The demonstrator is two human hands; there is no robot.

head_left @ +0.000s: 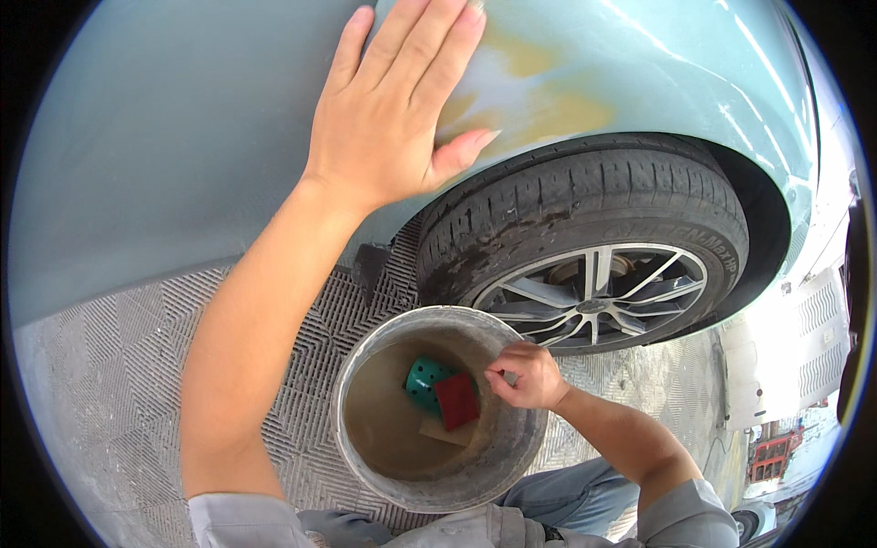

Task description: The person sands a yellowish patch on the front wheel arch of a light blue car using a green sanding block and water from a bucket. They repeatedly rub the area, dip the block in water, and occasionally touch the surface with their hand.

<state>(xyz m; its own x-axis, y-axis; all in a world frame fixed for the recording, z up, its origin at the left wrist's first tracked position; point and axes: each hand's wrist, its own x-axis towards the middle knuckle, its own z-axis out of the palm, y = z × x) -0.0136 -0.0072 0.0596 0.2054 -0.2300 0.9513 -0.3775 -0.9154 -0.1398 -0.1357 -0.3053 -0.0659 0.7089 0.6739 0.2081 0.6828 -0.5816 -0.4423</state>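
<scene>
My left hand (384, 119) lies flat on the pale blue-green car body panel (210, 100), fingers stretched and thumb apart. To its right, the panel has sanded-looking patches of mustard yellow and pale lilac (539, 96). My right hand (527, 375) is closed at the right rim of a grey bucket (345, 429), with the fingertips bunched together over the inside. What they hold, if anything, is hidden. Murky brown water (384, 447) partly fills the bucket. In it are a green block with holes (423, 382), a dark red pad (457, 402) and a tan sheet (449, 432).
Beyond the bucket stands the car's wheel, its black tyre (585, 187) under the arch and its silver-and-black rim (594, 292) facing me. Grey ribbed floor tiles (137, 384) spread around the bucket. Farther right are a white panel (776, 352) and a red rack (772, 457).
</scene>
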